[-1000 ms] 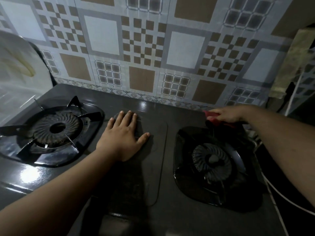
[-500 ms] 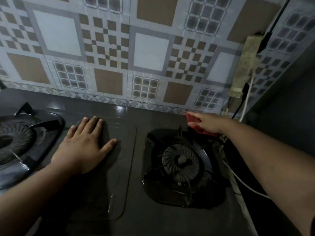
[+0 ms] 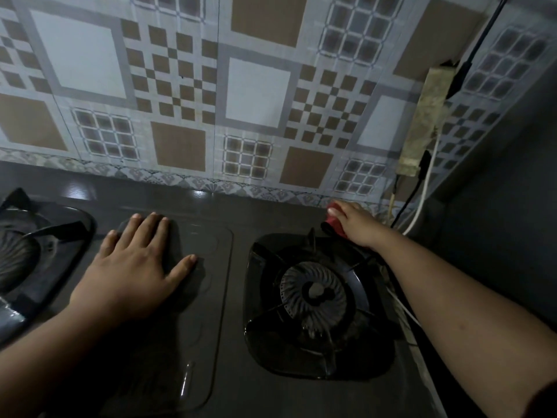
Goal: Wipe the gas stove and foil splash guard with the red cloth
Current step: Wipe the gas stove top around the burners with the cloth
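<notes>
A dark grey two-burner gas stove [image 3: 235, 372] fills the lower view. My right hand [image 3: 357, 223] presses the red cloth [image 3: 335, 223] onto the stove's back right corner, just behind the right burner [image 3: 315, 292]; only a small edge of the cloth shows under my fingers. My left hand [image 3: 132, 267] lies flat with fingers spread on the stove's middle panel, between the two burners. The left burner [image 3: 18, 251] is cut off by the left edge. Behind the stove, the tile-patterned foil splash guard [image 3: 211, 95] covers the wall.
A dirty white power strip [image 3: 425, 116] hangs on the wall at the right, with black and white cables [image 3: 419, 203] running down beside the stove's right side. A dark wall stands close on the right.
The view has swung right, so the left burner slid to the frame's edge. My right hand with the cloth has stayed at the back right corner, bunching the cloth under the fingers. My left hand stays flat.
</notes>
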